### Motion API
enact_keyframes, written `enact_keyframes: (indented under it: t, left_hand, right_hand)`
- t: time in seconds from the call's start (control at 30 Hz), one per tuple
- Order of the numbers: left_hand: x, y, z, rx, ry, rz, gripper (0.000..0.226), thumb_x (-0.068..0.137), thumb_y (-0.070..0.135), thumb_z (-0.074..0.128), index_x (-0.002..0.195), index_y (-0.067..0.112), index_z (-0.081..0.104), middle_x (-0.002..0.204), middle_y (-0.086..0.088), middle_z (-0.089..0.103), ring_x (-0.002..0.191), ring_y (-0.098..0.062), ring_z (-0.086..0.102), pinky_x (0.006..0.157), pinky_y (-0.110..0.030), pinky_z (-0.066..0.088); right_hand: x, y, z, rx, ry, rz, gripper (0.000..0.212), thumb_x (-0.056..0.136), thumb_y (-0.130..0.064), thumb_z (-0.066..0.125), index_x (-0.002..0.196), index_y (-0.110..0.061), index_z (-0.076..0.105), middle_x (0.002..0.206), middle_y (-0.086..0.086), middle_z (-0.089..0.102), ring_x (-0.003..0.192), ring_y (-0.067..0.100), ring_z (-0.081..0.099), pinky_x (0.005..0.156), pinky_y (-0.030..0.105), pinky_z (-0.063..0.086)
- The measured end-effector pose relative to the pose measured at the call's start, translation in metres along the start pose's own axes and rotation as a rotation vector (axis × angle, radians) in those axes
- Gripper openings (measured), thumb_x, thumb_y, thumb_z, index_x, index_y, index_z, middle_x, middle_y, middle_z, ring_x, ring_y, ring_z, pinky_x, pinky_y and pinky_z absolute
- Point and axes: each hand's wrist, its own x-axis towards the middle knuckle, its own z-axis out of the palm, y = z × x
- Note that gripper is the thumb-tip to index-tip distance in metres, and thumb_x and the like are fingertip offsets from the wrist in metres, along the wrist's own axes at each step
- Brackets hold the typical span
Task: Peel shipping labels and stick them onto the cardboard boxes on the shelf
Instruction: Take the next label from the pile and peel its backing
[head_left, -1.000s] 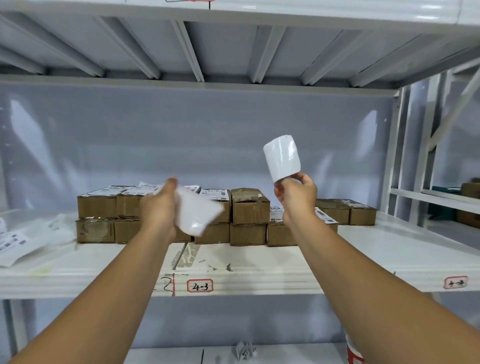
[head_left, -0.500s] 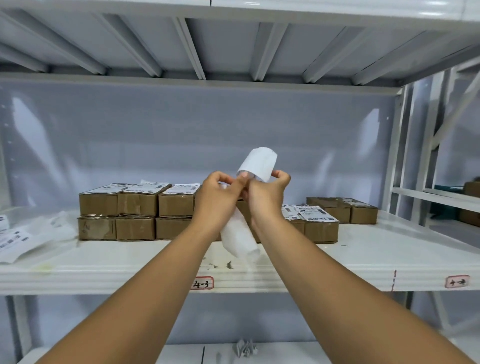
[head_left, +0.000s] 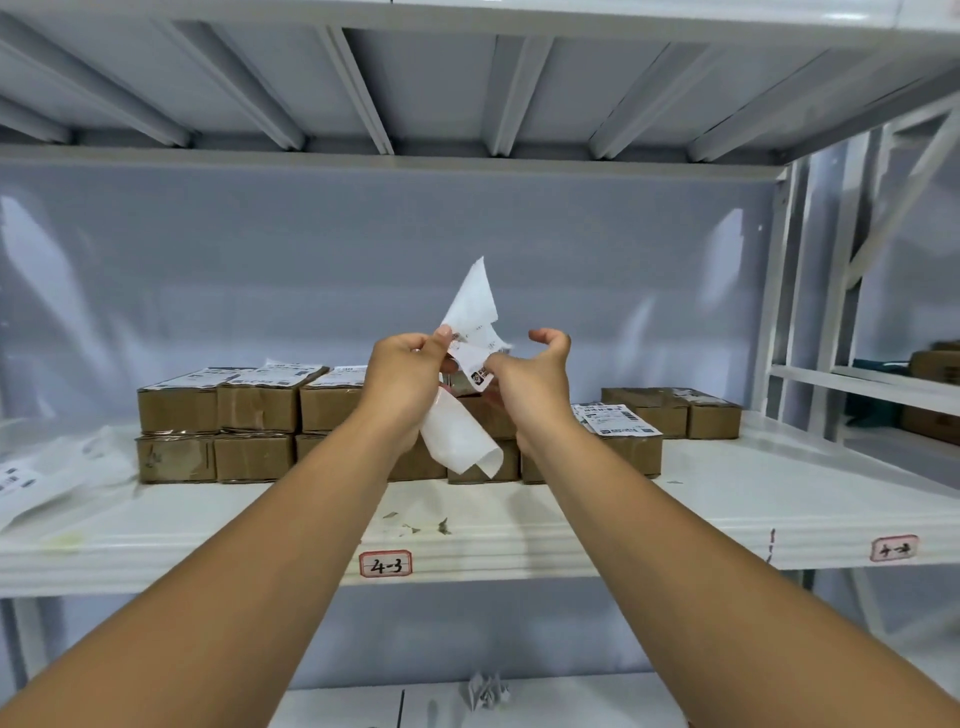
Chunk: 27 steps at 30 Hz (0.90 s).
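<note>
I see my left hand pinching the label before the boxes — right hand grip spread, fingertips touching it.

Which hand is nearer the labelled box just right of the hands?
Right. The right hand is just left of the labelled box; the left hand, gripping the backing paper, is farther left.

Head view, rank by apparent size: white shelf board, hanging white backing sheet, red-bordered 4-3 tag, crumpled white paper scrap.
white shelf board
hanging white backing sheet
red-bordered 4-3 tag, crumpled white paper scrap: alike, unranked
</note>
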Motion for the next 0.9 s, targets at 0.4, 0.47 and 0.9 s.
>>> enact_keyframes:
  t: [0.4, 0.47, 0.9]
  left_hand:
    - [0.016, -0.002, -0.004, 0.042, -0.178, -0.095, 0.034, 0.093, 0.046, 0.049, 0.084, 0.019, 0.066, 0.081, -0.002, 0.067, 0.056, -0.015, 0.054, 0.051, -0.023, 0.043]
    - [0.018, -0.005, -0.002, 0.073, -0.150, -0.075, 0.037, 0.092, 0.051, 0.047, 0.088, 0.018, 0.065, 0.082, -0.001, 0.067, 0.054, -0.013, 0.056, 0.048, -0.021, 0.043]
    - [0.046, -0.057, 0.018, 0.879, -0.059, 0.386, 0.032, 0.092, 0.027, 0.056, 0.124, 0.024, 0.055, 0.113, 0.002, 0.065, 0.098, -0.024, 0.060, 0.081, -0.034, 0.049]
  right_hand:
    - [0.030, -0.027, -0.042, -0.090, -0.539, 0.070, 0.031, 0.086, 0.012, 0.051, 0.088, -0.015, 0.065, 0.093, 0.005, 0.067, 0.070, 0.013, 0.058, 0.054, 0.019, 0.043]
    - [0.034, -0.026, -0.040, -0.086, -0.531, 0.078, 0.034, 0.086, 0.012, 0.049, 0.091, -0.016, 0.068, 0.093, 0.005, 0.068, 0.070, 0.013, 0.058, 0.058, 0.020, 0.044]
    - [0.075, 0.001, -0.013, -0.259, -0.202, -0.003, 0.034, 0.083, 0.006, 0.052, 0.114, 0.000, 0.064, 0.109, 0.009, 0.065, 0.081, 0.019, 0.059, 0.067, 0.021, 0.044]
